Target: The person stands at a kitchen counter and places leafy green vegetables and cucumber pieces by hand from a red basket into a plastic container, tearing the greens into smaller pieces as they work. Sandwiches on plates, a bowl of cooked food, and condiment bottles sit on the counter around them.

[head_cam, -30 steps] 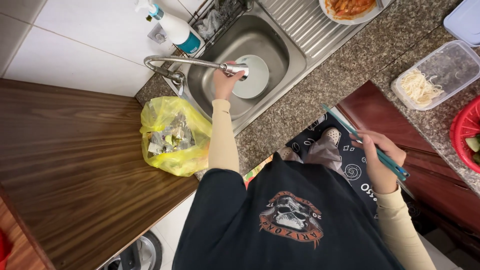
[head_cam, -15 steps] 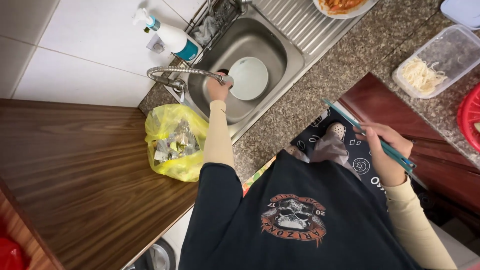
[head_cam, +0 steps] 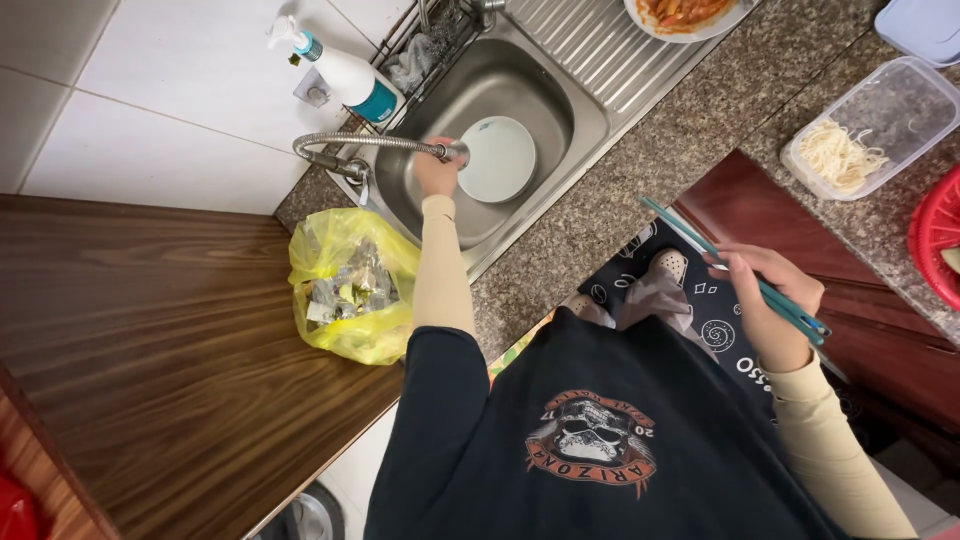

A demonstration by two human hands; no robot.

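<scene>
My left hand [head_cam: 436, 176] reaches into the steel sink [head_cam: 560, 95] and grips the tip of the flexible metal faucet spout [head_cam: 370, 143], just left of a white plate [head_cam: 500, 160] lying in the basin. My right hand [head_cam: 768, 298] is held near my waist, closed around a pair of teal chopsticks [head_cam: 700, 248] that point up and to the left. My dark printed shirt fills the bottom of the view.
A yellow plastic bag [head_cam: 350, 290] of scraps sits on the wooden counter [head_cam: 130, 340] beside the sink. A spray bottle [head_cam: 348, 72] stands behind the faucet. On the granite counter [head_cam: 720, 110] are a plate of food [head_cam: 680, 14], a clear container of noodles [head_cam: 868, 128] and a red basket [head_cam: 940, 240].
My left hand has swung the faucet tip slightly left, off the plate's edge. The right hand keeps the chopsticks in about the same place.
</scene>
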